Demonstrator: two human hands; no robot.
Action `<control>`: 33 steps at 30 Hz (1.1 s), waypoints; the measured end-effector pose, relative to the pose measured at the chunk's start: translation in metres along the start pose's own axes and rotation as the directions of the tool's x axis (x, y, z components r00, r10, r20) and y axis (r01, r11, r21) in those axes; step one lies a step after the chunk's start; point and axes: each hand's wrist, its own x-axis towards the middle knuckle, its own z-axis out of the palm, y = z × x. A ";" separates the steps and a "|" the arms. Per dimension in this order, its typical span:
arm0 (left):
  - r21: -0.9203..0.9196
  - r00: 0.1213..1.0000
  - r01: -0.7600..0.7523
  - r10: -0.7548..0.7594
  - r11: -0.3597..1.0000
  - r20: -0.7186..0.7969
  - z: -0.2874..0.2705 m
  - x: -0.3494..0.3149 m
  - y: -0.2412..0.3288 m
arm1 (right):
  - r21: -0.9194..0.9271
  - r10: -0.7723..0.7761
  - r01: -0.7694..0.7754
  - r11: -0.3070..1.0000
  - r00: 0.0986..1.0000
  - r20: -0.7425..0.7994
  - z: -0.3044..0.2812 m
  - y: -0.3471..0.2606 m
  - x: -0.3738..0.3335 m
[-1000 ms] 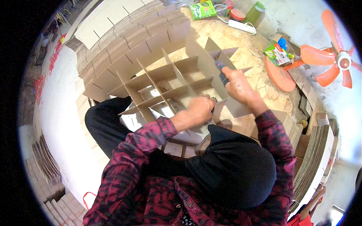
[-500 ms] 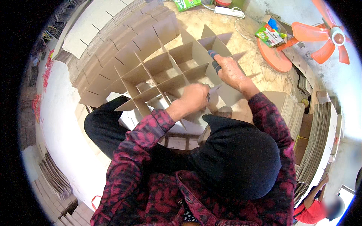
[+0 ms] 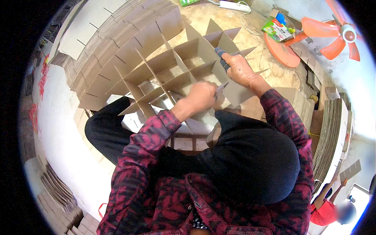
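Note:
A cardboard divider grid [image 3: 168, 64] of interlocked strips stands over my lap and reaches onto the wooden tabletop, its cells open at the top. My left hand [image 3: 199, 97] is closed at the grid's near edge, pinching a cardboard strip whose pale corner shows beside the fingers. Farther right, my right hand [image 3: 241, 70] grips a divider strip, with dark coverings on its fingers. The thumb side of that hand shows, while the fingertips go down behind the cardboard. Below my right hand, a wide flap of cardboard [image 3: 238, 93] slants down.
Stacked slotted cardboard sheets [image 3: 105, 43] stand at the far left. An orange fan [image 3: 348, 35], a green-and-white box [image 3: 276, 30] and a white power strip [image 3: 234, 5] are at the far right. More cardboard piles [image 3: 329, 137] line the right, where a person in red [image 3: 323, 213] holds a sheet.
My left hand has shifted slightly at the near edge, and my right hand keeps its grip. The view has moved a little. The person in red now holds up a cardboard sheet.

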 end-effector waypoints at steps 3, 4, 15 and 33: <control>-0.039 0.999 -0.037 0.037 0.999 0.007 0.000 0.002 -0.006 | -0.034 -0.026 0.027 0.999 0.999 0.030 -0.004 -0.001 0.012; -0.046 0.998 -0.058 0.059 0.997 0.020 0.000 0.003 -0.008 | -0.042 -0.034 0.035 0.999 0.999 0.034 -0.009 -0.002 0.019; -0.052 0.997 0.034 -0.030 0.998 0.071 -0.009 0.000 -0.008 | -0.046 0.088 -0.084 0.995 0.993 0.081 0.029 0.009 0.001; 0.160 0.955 -0.001 -0.047 0.987 0.294 -0.113 -0.182 -0.003 | -0.139 0.128 -0.149 0.979 0.981 -0.146 -0.014 0.018 0.074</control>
